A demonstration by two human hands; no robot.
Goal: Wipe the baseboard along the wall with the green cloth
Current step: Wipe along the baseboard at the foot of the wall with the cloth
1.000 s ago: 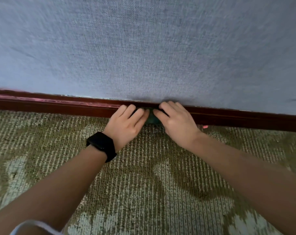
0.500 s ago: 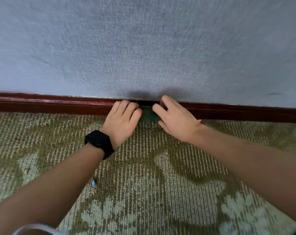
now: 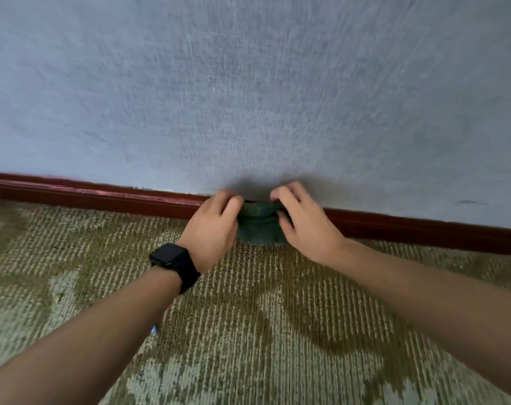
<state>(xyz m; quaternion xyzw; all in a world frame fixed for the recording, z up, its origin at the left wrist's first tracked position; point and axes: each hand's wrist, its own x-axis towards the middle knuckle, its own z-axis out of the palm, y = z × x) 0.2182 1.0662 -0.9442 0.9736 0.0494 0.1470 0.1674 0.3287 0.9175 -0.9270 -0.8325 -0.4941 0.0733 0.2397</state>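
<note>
A dark red wooden baseboard runs along the foot of a pale blue-grey wall. The green cloth is bunched against the baseboard, hanging down to the carpet. My left hand, with a black watch on its wrist, pinches the cloth's left edge. My right hand grips its right edge. Both hands hold the cloth's top at the baseboard's upper rim. The baseboard behind the cloth and hands is hidden.
A green and beige patterned carpet covers the floor up to the baseboard. A small blue speck lies on the carpet beside my left forearm. The wall fills the upper half of the view.
My hands have drawn slightly apart and lifted their fingers, so more of the green cloth shows between them. The view has shifted a little.
</note>
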